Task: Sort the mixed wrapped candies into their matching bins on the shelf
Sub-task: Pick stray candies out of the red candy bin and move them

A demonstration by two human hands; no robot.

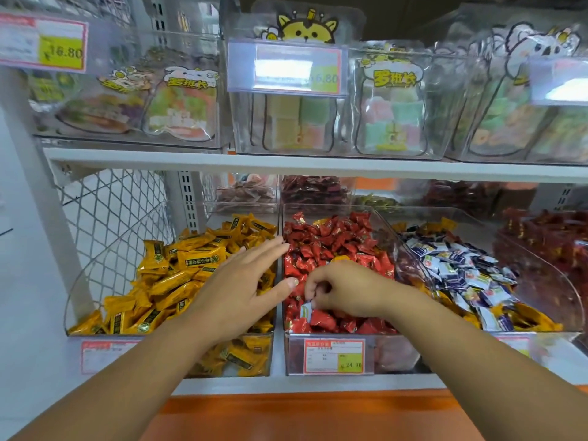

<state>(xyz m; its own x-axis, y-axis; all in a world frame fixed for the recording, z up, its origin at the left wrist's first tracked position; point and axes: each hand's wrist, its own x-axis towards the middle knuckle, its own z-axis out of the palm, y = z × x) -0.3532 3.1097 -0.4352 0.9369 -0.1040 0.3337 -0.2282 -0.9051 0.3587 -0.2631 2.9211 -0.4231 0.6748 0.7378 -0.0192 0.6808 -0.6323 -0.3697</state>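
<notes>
Three clear bins stand on the lower shelf. The left bin (76, 300) holds yellow wrapped candies (191, 259). The middle bin (386, 224) holds red candies (331, 240), with a yellow piece (341, 258) among them. The right bin (569, 291) holds white-and-blue candies (458, 265) mixed with yellow ones (528, 316). My left hand (245, 288) hovers flat, fingers straight, over the wall between the left and middle bins. My right hand (343, 289) is curled in the middle bin, pinching a white-wrapped candy (306, 311) at the fingertips.
A price tag (334, 356) fronts the middle bin. Further bins of red candies (547, 237) sit to the right and behind. The upper shelf (286, 163) carries clear boxes of bagged sweets (391, 116). A wire mesh panel (114, 211) closes the left side. An orange ledge (318, 415) runs below.
</notes>
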